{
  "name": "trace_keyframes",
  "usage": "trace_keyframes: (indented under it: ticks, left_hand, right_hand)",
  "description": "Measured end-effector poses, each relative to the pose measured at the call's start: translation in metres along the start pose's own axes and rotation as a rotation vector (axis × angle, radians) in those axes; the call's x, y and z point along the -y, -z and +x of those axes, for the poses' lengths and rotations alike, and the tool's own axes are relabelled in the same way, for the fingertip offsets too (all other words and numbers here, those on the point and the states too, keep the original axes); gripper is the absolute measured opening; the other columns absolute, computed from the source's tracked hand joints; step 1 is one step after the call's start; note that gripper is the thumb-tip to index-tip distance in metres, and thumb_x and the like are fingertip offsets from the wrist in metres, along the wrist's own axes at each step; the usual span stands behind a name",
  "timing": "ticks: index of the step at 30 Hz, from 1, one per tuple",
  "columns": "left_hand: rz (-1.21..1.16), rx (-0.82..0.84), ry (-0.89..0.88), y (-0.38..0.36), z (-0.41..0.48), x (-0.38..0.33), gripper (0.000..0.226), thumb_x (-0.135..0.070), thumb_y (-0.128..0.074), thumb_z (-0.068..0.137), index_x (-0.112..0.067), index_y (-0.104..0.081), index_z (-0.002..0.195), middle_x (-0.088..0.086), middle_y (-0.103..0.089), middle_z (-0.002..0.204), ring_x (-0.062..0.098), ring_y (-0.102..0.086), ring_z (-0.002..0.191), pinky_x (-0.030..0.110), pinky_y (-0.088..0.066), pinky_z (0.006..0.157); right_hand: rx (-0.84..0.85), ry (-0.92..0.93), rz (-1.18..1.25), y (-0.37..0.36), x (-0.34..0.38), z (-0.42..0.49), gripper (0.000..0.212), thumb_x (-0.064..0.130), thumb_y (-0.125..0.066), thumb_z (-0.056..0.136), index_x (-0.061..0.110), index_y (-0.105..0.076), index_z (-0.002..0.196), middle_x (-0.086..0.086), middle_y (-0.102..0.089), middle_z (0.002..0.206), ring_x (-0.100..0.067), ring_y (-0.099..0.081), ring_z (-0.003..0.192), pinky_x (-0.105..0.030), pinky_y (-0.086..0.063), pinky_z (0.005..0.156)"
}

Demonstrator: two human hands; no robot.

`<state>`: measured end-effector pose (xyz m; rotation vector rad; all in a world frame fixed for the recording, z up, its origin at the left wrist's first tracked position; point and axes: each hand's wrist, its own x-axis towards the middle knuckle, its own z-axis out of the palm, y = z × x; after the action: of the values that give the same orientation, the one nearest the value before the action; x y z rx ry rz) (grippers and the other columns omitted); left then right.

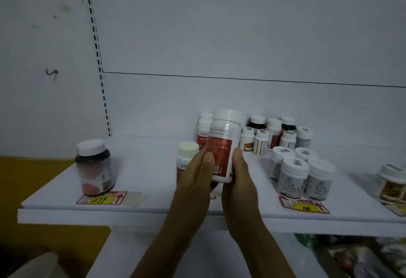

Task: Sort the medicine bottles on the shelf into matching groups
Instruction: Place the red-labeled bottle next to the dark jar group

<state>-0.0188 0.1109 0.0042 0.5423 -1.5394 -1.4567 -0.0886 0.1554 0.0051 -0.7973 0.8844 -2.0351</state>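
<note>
A white bottle with a red label (223,143) is lifted above the white shelf (145,168), tilted slightly. My left hand (195,174) and my right hand (238,176) both grip its lower part from either side. Just behind my left hand stands a matching white bottle with a red label (186,157), and two more of that kind (204,130) stand at the back. A dark bottle with a white cap (94,167) stands alone at the left. Several small white bottles (301,172) are grouped at the right front. Mixed bottles (272,132) crowd the back.
Price tags lie at the shelf's front edge: a yellow one (102,198) at the left and another (305,206) at the right. A bottle with an orange label (393,182) stands at the far right. Packaged goods (356,255) sit on the level below.
</note>
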Motion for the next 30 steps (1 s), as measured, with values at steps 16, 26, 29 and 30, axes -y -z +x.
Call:
trace_keyframes:
  ticks: [16, 26, 29, 30]
  left_hand:
    - [0.446, -0.365, -0.363, 0.037, -0.092, 0.012, 0.06, -0.033, -0.078, 0.066, -0.014, -0.057, 0.119, -0.004, -0.054, 0.104, 0.008, -0.057, 0.091, 0.012, -0.05, 0.08]
    - [0.808, -0.323, -0.569, 0.047, -0.1, 0.048, 0.073, -0.033, -0.081, 0.063, -0.017, -0.043, 0.123, 0.011, -0.06, 0.111, 0.022, -0.058, 0.103, 0.02, -0.034, 0.096]
    - [0.796, -0.12, -0.561, 0.065, -0.091, 0.055, 0.067, -0.045, -0.058, 0.078, -0.018, -0.033, 0.134, 0.009, -0.053, 0.128, 0.016, -0.049, 0.117, 0.024, -0.038, 0.101]
    - [0.799, -0.102, -0.532, 0.071, -0.084, 0.057, 0.067, -0.046, -0.053, 0.081, -0.017, -0.032, 0.137, 0.009, -0.051, 0.132, 0.014, -0.047, 0.119, 0.027, -0.04, 0.1]
  right_hand:
    - [-0.011, -0.015, -0.389, -0.017, -0.032, -0.103, 0.055, 0.04, -0.071, 0.076, 0.02, -0.056, 0.125, 0.0, -0.068, 0.113, -0.013, -0.065, 0.106, -0.027, -0.055, 0.086]
    - [0.006, -0.096, -0.611, -0.01, -0.03, -0.095, 0.048, 0.021, -0.072, 0.078, 0.023, -0.052, 0.122, 0.007, -0.065, 0.111, -0.005, -0.062, 0.099, -0.01, -0.053, 0.065]
    - [-0.027, -0.07, -0.659, 0.0, -0.022, -0.07, 0.05, 0.014, -0.074, 0.077, 0.023, -0.046, 0.117, 0.011, -0.061, 0.105, 0.001, -0.059, 0.092, -0.007, -0.05, 0.058]
    - [-0.061, -0.051, -0.669, 0.004, -0.02, -0.06, 0.051, 0.015, -0.075, 0.076, 0.022, -0.044, 0.117, 0.011, -0.06, 0.104, 0.002, -0.058, 0.091, -0.008, -0.049, 0.057]
